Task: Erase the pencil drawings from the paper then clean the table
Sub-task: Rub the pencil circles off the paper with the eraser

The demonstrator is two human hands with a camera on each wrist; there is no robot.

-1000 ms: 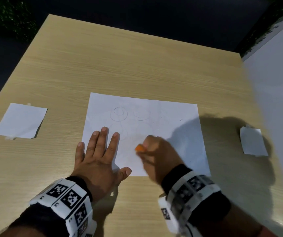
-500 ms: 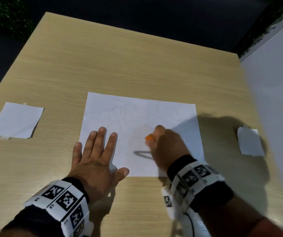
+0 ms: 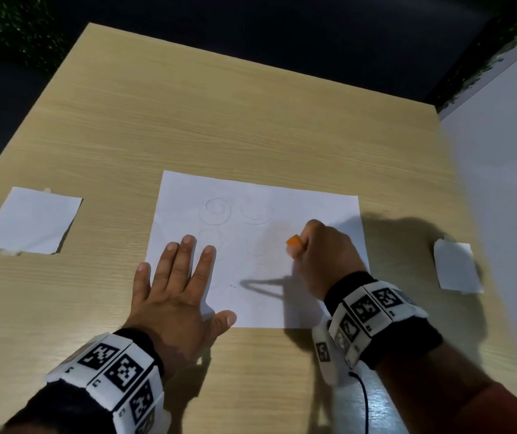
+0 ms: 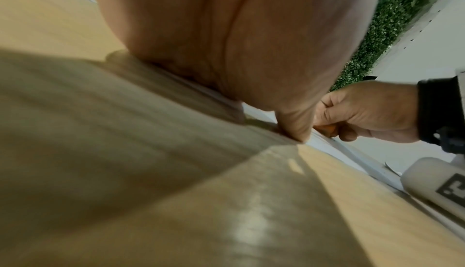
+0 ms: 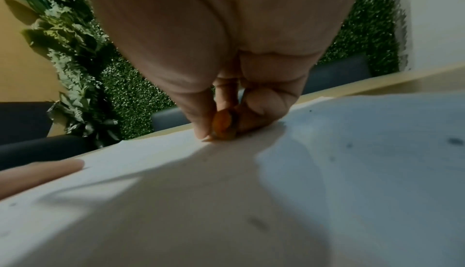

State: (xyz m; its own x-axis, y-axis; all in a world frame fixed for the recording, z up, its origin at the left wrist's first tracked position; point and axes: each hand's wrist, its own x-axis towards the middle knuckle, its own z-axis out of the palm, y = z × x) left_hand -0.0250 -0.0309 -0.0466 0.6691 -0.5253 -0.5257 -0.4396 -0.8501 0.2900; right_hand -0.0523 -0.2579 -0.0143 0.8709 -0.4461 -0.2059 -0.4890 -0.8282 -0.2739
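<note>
A white sheet of paper lies in the middle of the wooden table, with faint pencil spirals near its top left. My left hand lies flat, fingers straight, pressing the sheet's lower left corner. My right hand pinches a small orange eraser and holds it down on the paper's right half. The right wrist view shows the eraser between thumb and fingers, touching the sheet. Seen from the left wrist, the right hand grips the eraser.
A smaller white paper lies at the table's left edge and a folded white piece at the right. A white wall runs along the right side. Dark eraser crumbs speckle the sheet.
My right hand with the eraser has slid to the right and upward across the paper. The left hand has stayed pressed on the sheet's corner.
</note>
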